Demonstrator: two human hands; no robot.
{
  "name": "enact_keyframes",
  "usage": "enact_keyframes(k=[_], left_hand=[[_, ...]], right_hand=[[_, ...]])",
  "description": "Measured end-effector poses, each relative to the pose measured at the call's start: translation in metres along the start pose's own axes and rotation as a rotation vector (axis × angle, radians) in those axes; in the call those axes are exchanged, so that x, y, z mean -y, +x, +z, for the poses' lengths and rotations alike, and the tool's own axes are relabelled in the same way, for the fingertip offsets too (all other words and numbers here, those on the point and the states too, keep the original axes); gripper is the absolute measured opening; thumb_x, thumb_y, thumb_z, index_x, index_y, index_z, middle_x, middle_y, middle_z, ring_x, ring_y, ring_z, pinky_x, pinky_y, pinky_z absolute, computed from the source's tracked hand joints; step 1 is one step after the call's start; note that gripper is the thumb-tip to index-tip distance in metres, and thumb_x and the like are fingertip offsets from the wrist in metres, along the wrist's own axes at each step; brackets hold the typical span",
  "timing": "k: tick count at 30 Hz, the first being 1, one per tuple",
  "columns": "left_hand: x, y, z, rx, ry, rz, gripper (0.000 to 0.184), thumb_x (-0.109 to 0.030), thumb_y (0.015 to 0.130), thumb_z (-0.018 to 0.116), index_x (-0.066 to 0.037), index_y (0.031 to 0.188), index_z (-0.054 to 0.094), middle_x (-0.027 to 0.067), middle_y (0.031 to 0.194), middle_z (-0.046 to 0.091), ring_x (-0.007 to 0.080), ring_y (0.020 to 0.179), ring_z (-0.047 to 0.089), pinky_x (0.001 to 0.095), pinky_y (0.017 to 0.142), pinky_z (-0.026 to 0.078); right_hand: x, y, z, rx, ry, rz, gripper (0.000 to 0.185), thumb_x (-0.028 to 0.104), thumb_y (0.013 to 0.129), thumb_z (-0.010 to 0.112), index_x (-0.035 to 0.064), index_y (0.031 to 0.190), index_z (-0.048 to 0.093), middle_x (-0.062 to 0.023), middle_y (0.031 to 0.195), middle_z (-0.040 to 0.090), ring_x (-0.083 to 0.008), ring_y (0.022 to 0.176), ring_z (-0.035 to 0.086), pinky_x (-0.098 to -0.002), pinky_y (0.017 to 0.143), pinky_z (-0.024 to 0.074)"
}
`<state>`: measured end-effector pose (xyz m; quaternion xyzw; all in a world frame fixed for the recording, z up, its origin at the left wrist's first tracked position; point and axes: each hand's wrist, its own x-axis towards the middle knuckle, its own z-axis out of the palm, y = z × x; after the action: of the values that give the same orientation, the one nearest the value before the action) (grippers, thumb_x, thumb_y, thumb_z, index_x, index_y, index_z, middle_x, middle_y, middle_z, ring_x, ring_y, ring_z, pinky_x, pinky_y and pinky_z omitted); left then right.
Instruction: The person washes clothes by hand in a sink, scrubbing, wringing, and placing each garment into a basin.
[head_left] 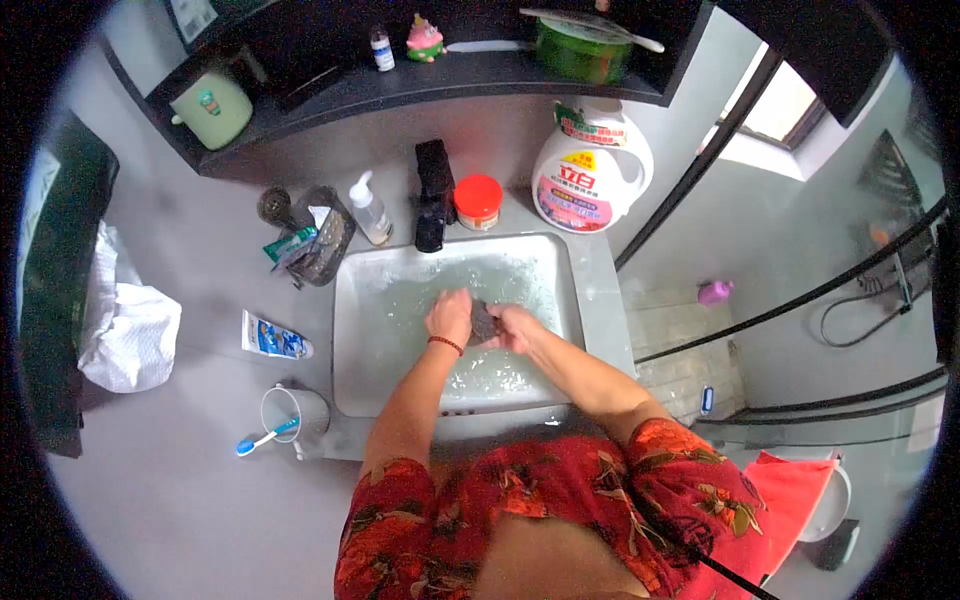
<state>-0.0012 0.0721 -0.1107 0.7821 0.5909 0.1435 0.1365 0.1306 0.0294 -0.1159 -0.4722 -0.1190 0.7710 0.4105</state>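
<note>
A small dark grey cloth (pixel 484 322) is bunched between my two hands above the middle of the sink (pixel 343 350). My left hand (pixel 450 318), with a red beaded bracelet at its wrist, is closed on the cloth's left side. From the right, my right hand (pixel 514 328) grips the other side with bent fingers. The cloth's kind cannot be made out. Cloudy water (pixel 400 290) with patches of suds fills the basin below. At the back rim stands a black faucet (pixel 432 195).
Behind the sink are a pump bottle (pixel 371 212), a red-lidded jar (pixel 478 203) and a large detergent jug (pixel 590 172). A toothpaste tube (pixel 277 337) and a cup (pixel 306 402) with a toothbrush (pixel 265 437) are on the left. A dark shelf (pixel 400 96) overhangs the back.
</note>
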Motion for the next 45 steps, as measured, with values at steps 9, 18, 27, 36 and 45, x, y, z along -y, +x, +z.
enact_keyframes(k=[9, 18, 27, 36, 45], left_hand=[[0.005, -0.020, 0.024, 0.207, -0.755, -0.338, 0.038, -0.036, 0.082, 0.054, 0.000, 0.092, 0.059, 0.0151, 0.085, 0.060, 0.0252, 0.082, 0.057, 0.0359, 0.072, 0.046], [-0.067, -0.044, -0.053, -0.289, -0.479, 0.436, 0.023, -0.021, 0.080, 0.055, 0.001, 0.089, 0.052, 0.0171, 0.087, 0.054, 0.0345, 0.079, 0.053, 0.0387, 0.071, 0.044], [-0.062, -0.042, -0.042, -0.418, -0.665, 0.325, 0.021, -0.010, 0.079, 0.045, 0.001, 0.097, 0.047, 0.0219, 0.094, 0.050, 0.0394, 0.087, 0.048, 0.0433, 0.079, 0.040], [-0.061, -0.056, -0.023, -0.270, -0.872, -0.059, 0.023, -0.020, 0.086, 0.038, -0.002, 0.094, 0.050, 0.0108, 0.079, 0.057, 0.0214, 0.068, 0.054, 0.0347, 0.059, 0.045], [-0.051, -0.066, -0.046, 0.263, -1.410, -0.435, 0.036, -0.020, 0.084, 0.047, -0.010, 0.118, 0.040, 0.0108, 0.107, 0.048, 0.0203, 0.090, 0.053, 0.0344, 0.066, 0.049]], right_hand=[[0.012, -0.014, -0.008, -0.121, -0.069, 0.177, 0.038, 0.039, 0.089, 0.040, 0.0101, 0.113, 0.048, -0.0143, 0.119, 0.049, -0.0380, 0.108, 0.046, -0.0740, 0.079, 0.0289], [0.017, -0.016, 0.004, 0.255, 0.176, 0.097, 0.022, 0.025, 0.088, 0.042, 0.0078, 0.091, 0.056, -0.0106, 0.089, 0.061, -0.0230, 0.077, 0.061, -0.0379, 0.062, 0.0528], [0.030, -0.063, 0.044, -0.072, -0.165, -0.221, 0.021, 0.025, 0.088, 0.044, 0.0072, 0.086, 0.055, -0.0124, 0.077, 0.059, -0.0219, 0.059, 0.058, -0.0392, 0.043, 0.0459], [0.002, -0.050, 0.027, -0.449, -0.924, -0.884, 0.027, 0.021, 0.085, 0.046, -0.0056, 0.088, 0.048, -0.0259, 0.071, 0.056, -0.0424, 0.070, 0.056, -0.0463, 0.061, 0.0444], [0.007, -0.063, 0.019, -0.443, -0.604, -0.575, 0.029, 0.027, 0.087, 0.045, -0.0014, 0.087, 0.051, -0.0103, 0.065, 0.054, -0.0178, 0.043, 0.049, -0.0287, 0.031, 0.0357]])
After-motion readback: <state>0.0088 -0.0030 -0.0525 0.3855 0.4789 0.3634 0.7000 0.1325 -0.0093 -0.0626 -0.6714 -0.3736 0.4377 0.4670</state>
